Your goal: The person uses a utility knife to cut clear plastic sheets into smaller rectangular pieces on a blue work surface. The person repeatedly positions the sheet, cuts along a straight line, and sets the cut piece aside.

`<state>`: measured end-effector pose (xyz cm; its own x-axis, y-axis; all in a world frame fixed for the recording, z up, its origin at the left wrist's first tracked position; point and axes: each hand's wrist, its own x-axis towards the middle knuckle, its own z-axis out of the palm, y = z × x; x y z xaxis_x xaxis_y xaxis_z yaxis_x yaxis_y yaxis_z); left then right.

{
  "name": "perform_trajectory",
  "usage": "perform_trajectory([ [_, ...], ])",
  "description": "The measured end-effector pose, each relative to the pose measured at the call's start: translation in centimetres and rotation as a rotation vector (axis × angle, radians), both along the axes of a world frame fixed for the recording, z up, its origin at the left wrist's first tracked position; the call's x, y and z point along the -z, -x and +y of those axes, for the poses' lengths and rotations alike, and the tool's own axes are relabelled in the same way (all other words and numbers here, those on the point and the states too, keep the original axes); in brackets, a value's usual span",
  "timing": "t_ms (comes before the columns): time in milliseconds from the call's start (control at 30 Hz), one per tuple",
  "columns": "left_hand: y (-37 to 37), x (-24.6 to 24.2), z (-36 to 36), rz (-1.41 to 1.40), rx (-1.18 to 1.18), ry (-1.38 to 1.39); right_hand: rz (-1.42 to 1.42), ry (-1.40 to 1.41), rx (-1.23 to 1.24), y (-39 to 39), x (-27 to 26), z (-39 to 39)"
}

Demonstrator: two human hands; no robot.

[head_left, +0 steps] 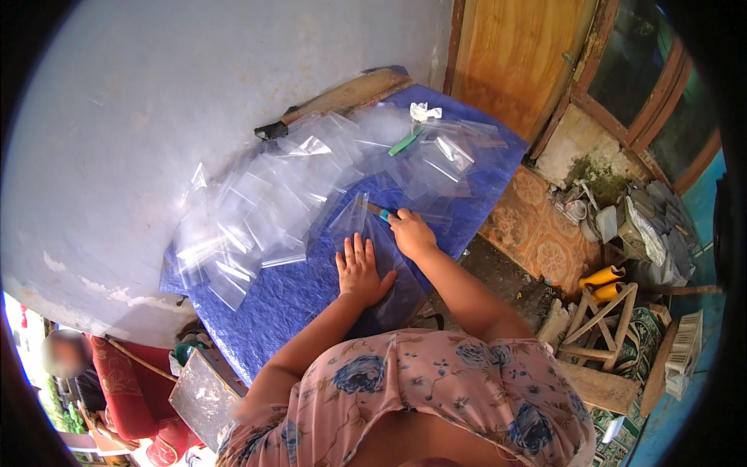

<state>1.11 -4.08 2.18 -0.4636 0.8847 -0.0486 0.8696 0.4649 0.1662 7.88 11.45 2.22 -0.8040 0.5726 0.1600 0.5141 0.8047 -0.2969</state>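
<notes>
My left hand (362, 274) lies flat with spread fingers on a clear plastic sheet (402, 292), which rests on the blue tarpaulin (274, 315) over the work surface. My right hand (411, 233) is closed around the blue handle of a knife (382, 213); its narrow blade, brownish here, touches or lies close to the sheet's far part. Beyond both hands, many clear plastic bags or pieces (262, 204) are strewn in an overlapping arc. A green strip-like object (405, 142), whose kind I cannot tell, lies among them, close to a crumpled white piece (425, 112).
A wooden board (350, 96) lies along the wall at the far edge. A wooden door (513, 64) stands beyond. To the right are yellow boots (601, 276), a wooden stool (601, 327) and piled containers (636, 227). Another person (90, 379) is at the lower left, near red upholstered furniture (125, 391).
</notes>
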Motion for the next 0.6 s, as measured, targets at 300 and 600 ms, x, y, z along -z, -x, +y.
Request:
perform_trajectory([
  [300, 2.0, -0.3, 0.1, 0.018, 0.087, -0.197, 0.081, -0.075, -0.091, -2.2, 0.1, -0.9],
  [600, 5.0, -0.1, 1.5, 0.014, -0.025, -0.020, 0.046, -0.013, -0.099, -3.2, 0.1, -1.4],
])
